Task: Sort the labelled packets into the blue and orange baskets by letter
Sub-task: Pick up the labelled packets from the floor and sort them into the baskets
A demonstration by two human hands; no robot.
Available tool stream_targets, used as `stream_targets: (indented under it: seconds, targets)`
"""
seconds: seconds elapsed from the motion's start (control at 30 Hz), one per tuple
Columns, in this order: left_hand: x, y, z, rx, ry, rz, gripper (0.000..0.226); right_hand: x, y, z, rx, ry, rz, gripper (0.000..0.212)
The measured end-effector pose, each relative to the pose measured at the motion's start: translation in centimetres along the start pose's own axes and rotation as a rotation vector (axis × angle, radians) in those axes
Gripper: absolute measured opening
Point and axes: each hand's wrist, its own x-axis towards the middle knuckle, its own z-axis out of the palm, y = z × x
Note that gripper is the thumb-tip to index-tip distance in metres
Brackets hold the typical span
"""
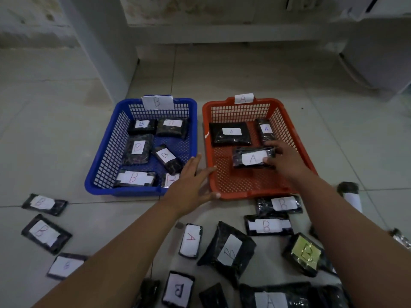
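Packets [229, 254] loose on floor [222, 74] before both baskets [258, 194].

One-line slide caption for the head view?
Right hand sets an A packet into the orange basket while the open left hand hovers by the blue basket.

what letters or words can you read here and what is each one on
"B": card on the blue basket's far rim, and labels on its six packets.
"A": card on the orange basket's rim, and its three packets, including the one the right hand holds.
Floor packets: mostly "B", two "A".
One far-left label is too faint.
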Motion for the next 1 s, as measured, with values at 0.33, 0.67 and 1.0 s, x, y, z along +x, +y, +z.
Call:
stream_targets:
  seconds: [0.33, 0.67, 1.0]
  targets:
    - [0.4, -0.5, 0.0, 0.024, 0.023, 0.011, 0.074, 1.6, 1.3, 4.1, -0.553, -0.226, 0.019, 0.043]
    - [0.1, -1.1, -0.1, -0.047, -0.050, 0.043, 0.076, 0.8, 0.4, 5.9, -0.854, -0.054, -0.207, 0.026]
    - [-9.1, -13.6, -10.4, 0.083, 0.546, -0.150, 0.038, -8.0, -8.9, 17.2, -0.598, 0.057, -0.780, 0.032]
